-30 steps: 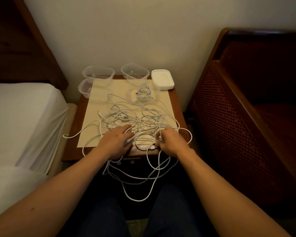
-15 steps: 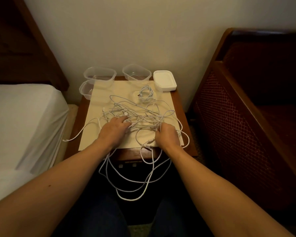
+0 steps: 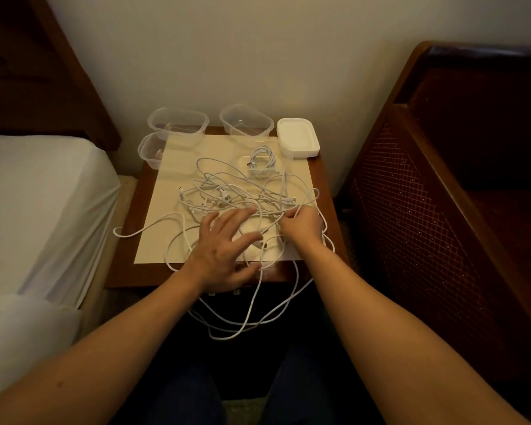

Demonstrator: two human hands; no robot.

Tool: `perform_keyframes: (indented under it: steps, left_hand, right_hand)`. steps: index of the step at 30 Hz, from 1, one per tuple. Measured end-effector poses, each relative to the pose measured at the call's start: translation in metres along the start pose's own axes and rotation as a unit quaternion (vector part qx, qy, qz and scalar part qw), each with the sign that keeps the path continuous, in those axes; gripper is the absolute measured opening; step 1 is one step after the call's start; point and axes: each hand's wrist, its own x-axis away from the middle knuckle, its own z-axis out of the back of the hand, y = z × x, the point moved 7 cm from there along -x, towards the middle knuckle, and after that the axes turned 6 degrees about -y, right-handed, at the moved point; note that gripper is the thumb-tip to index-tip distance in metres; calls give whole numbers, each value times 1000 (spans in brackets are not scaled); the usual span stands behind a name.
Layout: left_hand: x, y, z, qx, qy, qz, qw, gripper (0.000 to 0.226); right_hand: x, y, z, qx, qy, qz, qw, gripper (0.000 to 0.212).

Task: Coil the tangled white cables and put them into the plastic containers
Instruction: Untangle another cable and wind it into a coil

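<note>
A tangle of white cables [image 3: 236, 197] lies spread over a cream mat [image 3: 172, 237] on a small wooden table, with loops hanging off the front edge over my lap. My left hand [image 3: 224, 250] hovers flat over the near part of the tangle, fingers spread. My right hand [image 3: 302, 225] pinches a cable strand at the tangle's right side. One coiled cable [image 3: 261, 162] sits in a clear container [image 3: 242, 161] behind the tangle. Empty clear containers stand at the back left [image 3: 178, 124], back middle [image 3: 246, 119] and left edge [image 3: 149, 150].
A stack of white lids [image 3: 298, 136] sits at the table's back right corner. A bed with a white sheet [image 3: 37, 204] is on the left, a dark wooden bench with lattice side [image 3: 417, 210] on the right. A wall stands right behind the table.
My left hand has let go of the cables, opened its fingers and shifted right. My right hand moved forward along the tangle's right side, still holding a strand. The tangle slid farther onto the table.
</note>
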Motion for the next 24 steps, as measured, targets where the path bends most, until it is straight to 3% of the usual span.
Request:
perform_keyframes:
  steps: [3, 5, 7, 10, 12, 16, 20, 24]
  left_hand:
    - [5, 6, -20, -32, -71, 19, 997, 50]
    - [7, 6, -25, -35, -75, 34, 996, 34]
    - [7, 4, -24, -16, -44, 38, 998, 21]
    - [8, -6, -16, 91, 6, 111, 990, 28]
    - [8, -10, -10, 139, 19, 157, 978, 32]
    - [6, -5, 8, 151, 83, 161, 972, 25]
    - [5, -5, 35, 226, 171, 218, 934, 25]
    - [-1, -10, 45, 330, 189, 287, 879, 23]
  right_hand:
    - [1, 6, -6, -55, -47, 0, 997, 8]
    - [4, 13, -6, -97, -66, 7, 993, 6]
    - [9, 14, -3, -119, -82, 24, 989, 21]
    - [20, 11, 4, -158, -97, 47, 982, 46]
    - [28, 4, 11, -168, -104, 62, 978, 48]
    - [39, -10, 26, -136, -65, 92, 984, 42]
    - [46, -4, 37, -80, -6, 81, 994, 56]
    - [55, -1, 39, -65, 13, 89, 994, 48]
